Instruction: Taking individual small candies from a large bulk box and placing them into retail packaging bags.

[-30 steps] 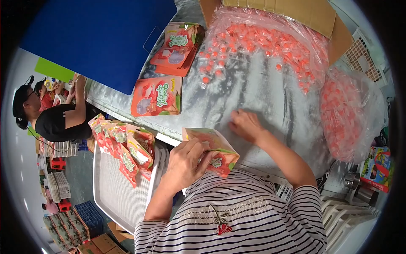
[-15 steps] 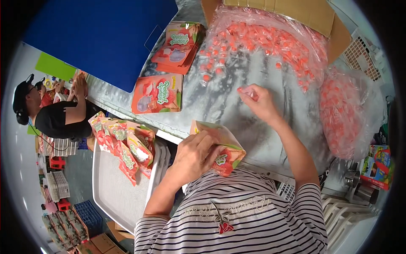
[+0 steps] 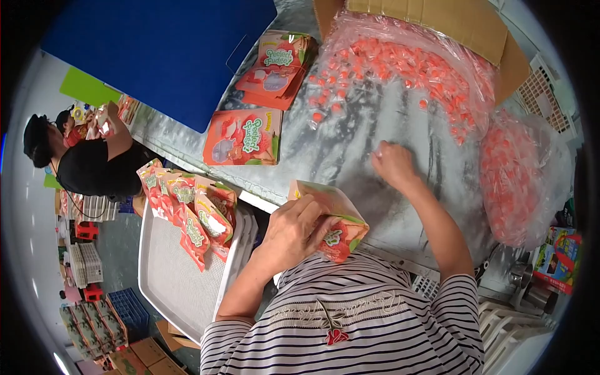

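Observation:
My left hand [image 3: 292,226] grips an opened candy pouch [image 3: 340,215], pink-red and green, against the table edge in front of my shirt. Its mouth faces up and away from me. Above the grey table, to the right of the pouch, is my right hand [image 3: 395,164], fingers curled closed; what they hold, if anything, is hidden. Beyond it, small wrapped red candies [image 3: 406,62] spill from a clear plastic bag in a cardboard box [image 3: 431,22]. A few loose candies [image 3: 317,117] lie on the near left side of that heap.
Flat pouches [image 3: 244,137] are stacked left of centre, with another stack [image 3: 275,69] behind. Filled pouches [image 3: 212,215] lie in a white tray [image 3: 178,281] at left. A blue board [image 3: 156,56] covers the far left. A candy bag [image 3: 512,181] sits at right. A co-worker [image 3: 94,162] stands left.
My right hand, which held a wrapped candy, has drawn nearer to me, and its fingers have curled closed. My left hand still holds the pouch. The view has shifted slightly.

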Motion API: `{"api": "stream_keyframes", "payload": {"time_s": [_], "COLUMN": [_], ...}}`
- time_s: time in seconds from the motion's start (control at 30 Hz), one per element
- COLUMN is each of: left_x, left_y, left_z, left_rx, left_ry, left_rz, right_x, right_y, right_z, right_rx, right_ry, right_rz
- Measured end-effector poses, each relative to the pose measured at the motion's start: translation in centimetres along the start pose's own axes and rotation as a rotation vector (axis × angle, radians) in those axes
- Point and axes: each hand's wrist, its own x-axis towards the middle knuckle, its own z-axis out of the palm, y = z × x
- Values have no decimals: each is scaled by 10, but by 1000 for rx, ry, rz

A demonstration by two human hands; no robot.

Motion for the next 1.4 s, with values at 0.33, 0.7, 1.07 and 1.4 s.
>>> {"api": "stream_keyframes", "payload": {"time_s": [0.33, 0.7, 1.07, 1.4], "left_x": [8, 7, 5, -12], "left_y": [-1, 2, 4, 0], "left_z": [8, 8, 18, -14], "left_rx": [-29, -51, -143, -38], "left_ry": [-15, -28, -64, 46], "left_rz": [69, 46, 92, -70], "right_x": [2, -12, -6, 4], "right_y": [-60, -134, -127, -87], "right_z": [-87, -101, -95, -72], "right_rx": [1116, 1057, 997, 1419], "right_ry": [-206, -109, -250, -234], "right_rz": [334, -16, 140, 222]}}
